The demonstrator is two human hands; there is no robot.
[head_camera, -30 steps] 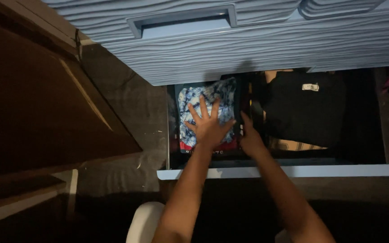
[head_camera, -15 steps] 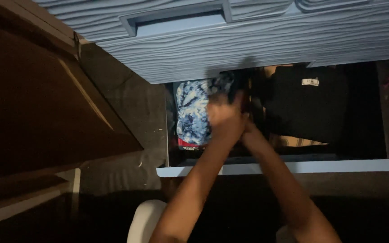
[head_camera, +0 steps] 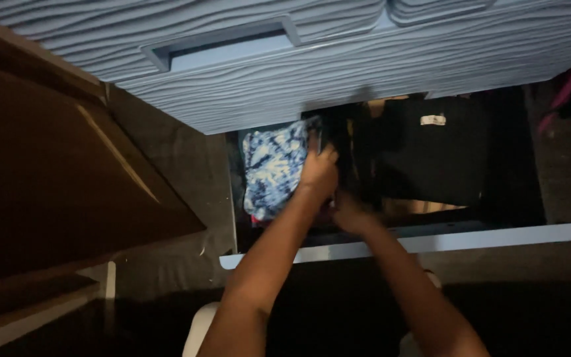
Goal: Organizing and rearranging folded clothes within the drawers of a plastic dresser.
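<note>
Drawer (head_camera: 431,239) interior dim, black garment (head_camera: 431,158) barely legible. Left hand (head_camera: 318,170) gripping blue tie-dye cloth (head_camera: 272,168); right hand (head_camera: 348,215) low beside it, grip indiscernible.

One label was in view: a small pale rectangular tag (head_camera: 433,120), wider than tall, sewn flat on the black folded garment (head_camera: 431,158) in the open drawer (head_camera: 431,239). It sat near the garment's back edge, toward the rear of the drawer and right of its middle. Faint dark marks crossed it, too small to make out. No packages, signs or screens showed anywhere in view.
</note>
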